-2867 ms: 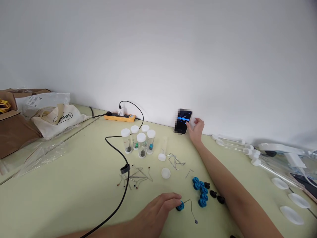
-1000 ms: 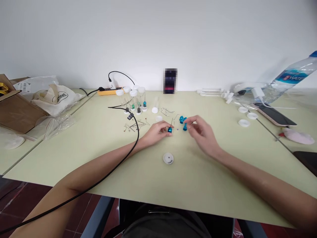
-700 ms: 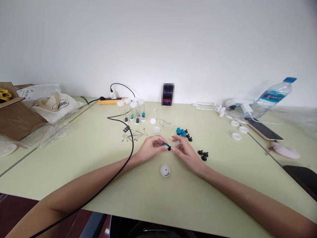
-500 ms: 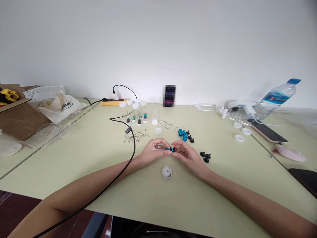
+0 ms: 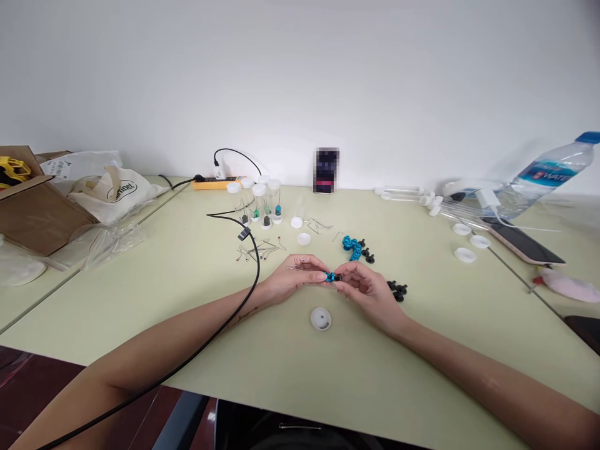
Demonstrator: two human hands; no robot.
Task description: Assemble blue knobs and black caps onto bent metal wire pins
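The left hand (image 5: 291, 279) and right hand (image 5: 371, 292) meet above the middle of the pale green tabletop (image 5: 272, 356). Left thumb and fingers pinch a small blue, ridged, rounded part (image 5: 329, 277). Right thumb and fingertips pinch a small black peg-like piece (image 5: 338, 277) at its right end.

Critical relation: the blue part lies between the two sets of fingertips, its line with the black piece running roughly left to right, close to level. Neither hand is nearer; each grips one end. Whether the black piece is seated in the blue part cannot be told at this size. A thin bent metal wire (image 5: 299, 269) extends left from the blue part, over the left hand.

Surroundings: a shallow round white plastic cap (image 5: 321, 319) lies on the near side of the hands. Farther and to the right is a cluster of similar blue parts (image 5: 352, 246), with loose black pegs (image 5: 370, 257) just beside it. Far left of the hands stand clear tubes with white caps (image 5: 267, 209), and nearer, loose bent metal wires (image 5: 263, 250).
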